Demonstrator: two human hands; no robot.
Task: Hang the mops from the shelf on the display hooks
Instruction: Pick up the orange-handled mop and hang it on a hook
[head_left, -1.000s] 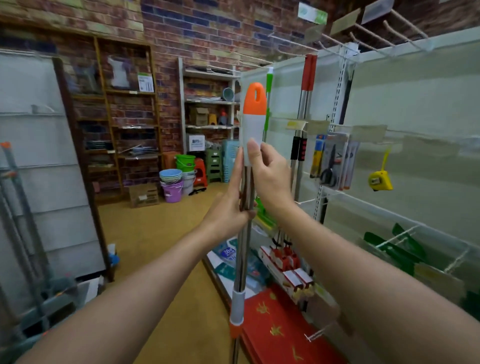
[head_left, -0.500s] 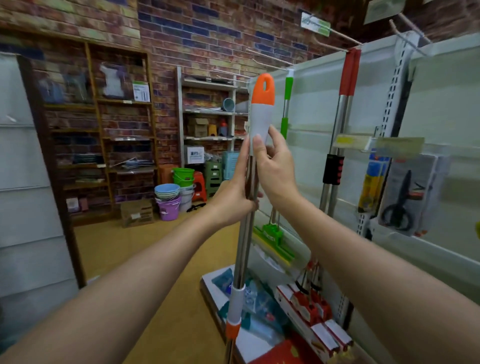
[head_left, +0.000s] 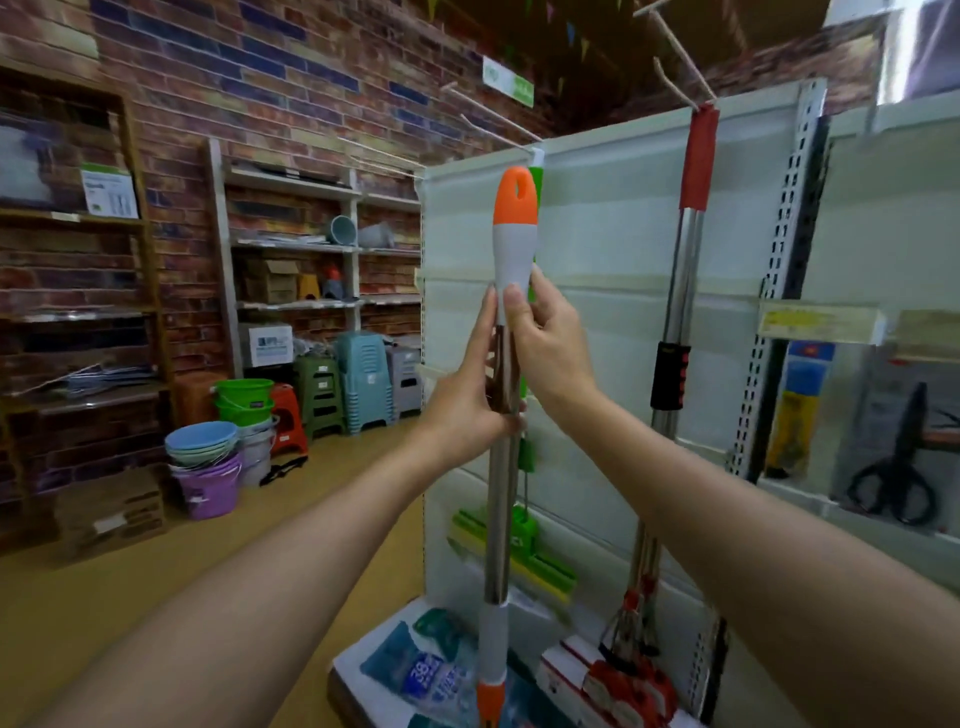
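At the centre of the frame, both hands held the orange-and-white mop (head_left: 500, 467) upright. The left hand (head_left: 470, 402) was wrapped round the shiny metal shaft, and the right hand (head_left: 545, 338) pinched the base of the white grip just above it. The pole looked stiff and light but long, so its hidden head would likely swing; the polished shaft looked slippery, the plastic grip the surer hold. The hanging hole sat in the orange cap (head_left: 516, 195) at the top. Just behind it hung a green-handled mop (head_left: 524, 525), and right of centre a red-handled mop (head_left: 691, 291) hung from a hook (head_left: 675, 85) near the upper edge of the white display panel (head_left: 602, 218).
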